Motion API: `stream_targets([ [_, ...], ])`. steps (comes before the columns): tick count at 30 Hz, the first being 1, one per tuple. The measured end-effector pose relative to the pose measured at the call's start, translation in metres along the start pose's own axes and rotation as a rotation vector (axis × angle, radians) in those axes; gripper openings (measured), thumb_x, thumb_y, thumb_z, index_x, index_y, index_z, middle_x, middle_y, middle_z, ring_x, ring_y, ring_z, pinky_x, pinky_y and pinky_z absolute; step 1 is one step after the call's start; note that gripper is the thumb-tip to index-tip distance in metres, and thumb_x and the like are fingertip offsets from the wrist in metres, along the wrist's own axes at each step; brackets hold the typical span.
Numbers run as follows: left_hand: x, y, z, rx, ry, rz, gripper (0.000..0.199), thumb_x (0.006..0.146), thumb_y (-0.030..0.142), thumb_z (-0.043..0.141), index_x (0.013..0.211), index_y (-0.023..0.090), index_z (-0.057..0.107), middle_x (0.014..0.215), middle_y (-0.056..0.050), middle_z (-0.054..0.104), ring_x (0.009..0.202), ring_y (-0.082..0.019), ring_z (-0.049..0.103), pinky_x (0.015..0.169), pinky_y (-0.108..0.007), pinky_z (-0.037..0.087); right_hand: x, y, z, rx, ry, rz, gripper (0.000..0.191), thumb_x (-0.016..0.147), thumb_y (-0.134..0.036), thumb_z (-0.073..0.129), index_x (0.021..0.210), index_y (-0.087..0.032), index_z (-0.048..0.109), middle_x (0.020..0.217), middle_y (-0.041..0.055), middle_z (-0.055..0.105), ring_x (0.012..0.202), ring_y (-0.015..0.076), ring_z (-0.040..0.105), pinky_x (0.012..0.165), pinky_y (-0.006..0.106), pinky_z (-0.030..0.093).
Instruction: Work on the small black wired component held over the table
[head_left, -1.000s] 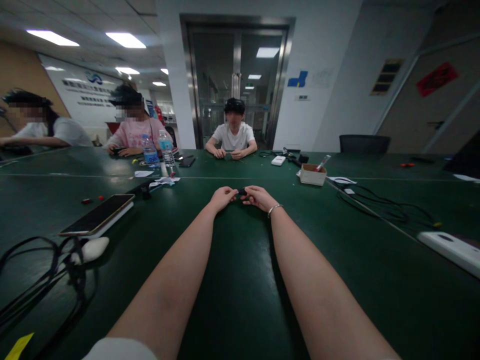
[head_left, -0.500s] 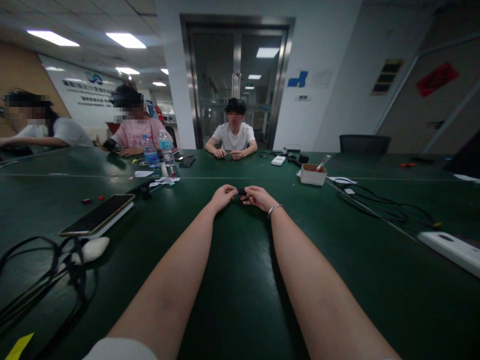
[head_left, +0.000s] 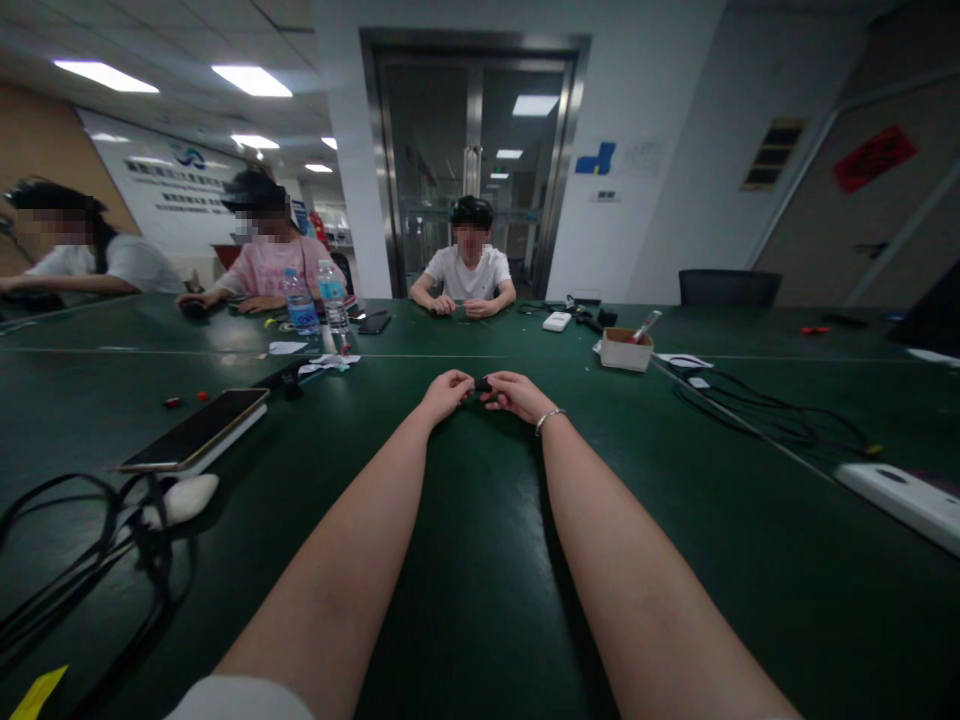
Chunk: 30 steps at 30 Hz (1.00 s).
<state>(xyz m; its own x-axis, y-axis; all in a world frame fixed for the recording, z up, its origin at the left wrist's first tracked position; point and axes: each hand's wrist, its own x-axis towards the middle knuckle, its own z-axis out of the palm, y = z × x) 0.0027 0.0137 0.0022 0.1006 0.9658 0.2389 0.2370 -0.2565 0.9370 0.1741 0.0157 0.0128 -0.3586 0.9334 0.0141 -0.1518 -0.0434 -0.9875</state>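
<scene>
Both my arms reach forward over the dark green table (head_left: 480, 560). My left hand (head_left: 448, 394) and my right hand (head_left: 520, 396) meet around a small black object (head_left: 481, 384), with the fingertips of each pinching one side of it. Its shape is too small to make out. A silver bracelet (head_left: 550, 420) circles my right wrist. Ahead and to the right of my hands stands a small open box (head_left: 627, 353) with a pale stick-like item leaning in it.
At left lie a phone (head_left: 199, 430) on a white block, black cables (head_left: 146, 540) and a white mouse-like object (head_left: 189, 497). Two bottles (head_left: 301, 304) stand farther back. Right are more cables (head_left: 780, 405) and a white power strip (head_left: 900, 500). Three people sit beyond.
My hands and the black object look unmoved. The hand of the person in pink at the left has shifted left and down onto the table with a dark object.
</scene>
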Motion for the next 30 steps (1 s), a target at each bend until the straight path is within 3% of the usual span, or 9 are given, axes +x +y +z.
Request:
stream_targets([
  [10,0.0002,0.0013,-0.0008,0.015,0.004,-0.012,0.02,0.079,0.032,0.056,0.087,0.014,0.06,0.073,-0.003,0.061,0.058,-0.009,0.05,0.052,-0.02,0.038,0.0004,0.0007,-0.0001,0.006,0.007,-0.004,0.002,0.089,-0.014,0.053,0.089,-0.013,0.055,0.059,0.0006,0.063,0.036,0.0018,0.046,0.06,0.026,0.058],
  [21,0.0014,-0.0002,-0.0009,0.024,-0.022,-0.014,0.024,0.083,0.032,0.048,0.09,0.013,0.062,0.067,-0.002,0.06,0.054,-0.009,0.049,0.051,-0.021,0.037,-0.0011,0.0002,0.0006,0.02,0.006,-0.021,0.004,0.088,-0.011,0.054,0.087,-0.013,0.057,0.058,-0.0004,0.06,0.047,0.0065,0.057,0.06,0.027,0.058],
  [25,0.0008,0.001,-0.0006,0.017,-0.001,-0.013,0.02,0.077,0.025,0.055,0.091,0.014,0.063,0.075,-0.003,0.062,0.059,-0.009,0.051,0.052,-0.02,0.038,-0.0014,0.0001,0.0008,0.014,0.003,-0.019,0.004,0.087,-0.011,0.054,0.088,-0.013,0.057,0.06,0.0001,0.061,0.044,0.0047,0.054,0.061,0.026,0.058],
  [30,0.0002,0.0017,-0.0007,0.003,-0.002,-0.006,0.023,0.082,0.031,0.048,0.089,0.013,0.062,0.07,-0.004,0.06,0.056,-0.009,0.05,0.05,-0.02,0.039,-0.0005,0.0008,-0.0002,0.015,0.005,-0.024,0.004,0.087,-0.011,0.055,0.089,-0.013,0.057,0.058,-0.0008,0.06,0.048,0.0063,0.057,0.06,0.026,0.059],
])
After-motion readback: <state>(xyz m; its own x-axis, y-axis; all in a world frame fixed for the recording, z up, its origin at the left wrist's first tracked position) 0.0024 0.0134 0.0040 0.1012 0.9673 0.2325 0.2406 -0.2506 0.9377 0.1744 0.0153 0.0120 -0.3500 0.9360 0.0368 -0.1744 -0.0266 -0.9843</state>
